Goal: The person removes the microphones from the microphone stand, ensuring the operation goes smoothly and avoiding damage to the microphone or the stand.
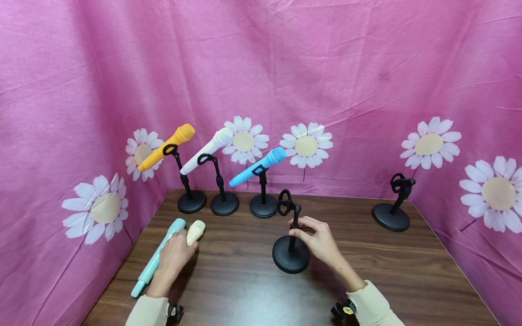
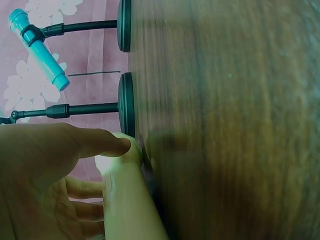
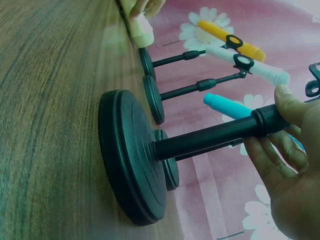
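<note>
My left hand (image 1: pixel 175 253) grips a cream microphone (image 1: pixel 196 231) low over the left of the table, thumb near its head in the left wrist view. Close beside that hand lies a mint-green microphone (image 1: pixel 154 262). With thumb and fingers, my right hand (image 1: pixel 322 240) holds the post of a black microphone stand (image 1: pixel 291 257), whose ring clip holds nothing. In the right wrist view the stand's round base (image 3: pixel 131 157) is near the tabletop; whether it touches is hard to tell. The left palm hides part of the cream microphone in the head view.
Along the back stand three black stands bearing a yellow microphone (image 1: pixel 157 156), a white microphone (image 1: pixel 208 149) and a blue microphone (image 1: pixel 254 168). Another black stand (image 1: pixel 390 217) with a bare clip is at the back right. A pink flowered cloth (image 1: pixel 261 68) hangs around the wooden table (image 1: pixel 228 280).
</note>
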### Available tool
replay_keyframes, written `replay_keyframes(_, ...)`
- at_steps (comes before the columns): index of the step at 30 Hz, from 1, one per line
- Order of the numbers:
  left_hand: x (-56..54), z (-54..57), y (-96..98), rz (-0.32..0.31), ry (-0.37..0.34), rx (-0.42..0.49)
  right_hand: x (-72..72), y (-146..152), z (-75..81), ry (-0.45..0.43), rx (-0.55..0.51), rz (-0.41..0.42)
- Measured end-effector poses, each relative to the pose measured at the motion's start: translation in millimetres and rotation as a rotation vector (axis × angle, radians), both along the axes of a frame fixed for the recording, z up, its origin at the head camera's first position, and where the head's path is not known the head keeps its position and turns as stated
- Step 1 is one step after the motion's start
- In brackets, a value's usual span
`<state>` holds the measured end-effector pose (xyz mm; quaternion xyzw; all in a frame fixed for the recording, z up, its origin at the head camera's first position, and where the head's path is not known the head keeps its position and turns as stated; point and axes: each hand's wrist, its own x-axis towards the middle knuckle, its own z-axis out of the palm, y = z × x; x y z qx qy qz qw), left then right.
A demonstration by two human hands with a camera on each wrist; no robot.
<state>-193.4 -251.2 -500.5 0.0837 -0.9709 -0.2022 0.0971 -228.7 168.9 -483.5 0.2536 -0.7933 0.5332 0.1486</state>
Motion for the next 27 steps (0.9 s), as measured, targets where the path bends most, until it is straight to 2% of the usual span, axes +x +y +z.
replay_keyframes(15,1.4,-1.7,-1.6,0.003,0.041,0.011,1.7,-0.4,0.3,-0.002,-0.007,0.008)
replay_keyframes(27,1.9,-0.9,-2.9,0.015,0.022,0.007,0.2,-0.8,-1.0,0.015,-0.015,0.017)
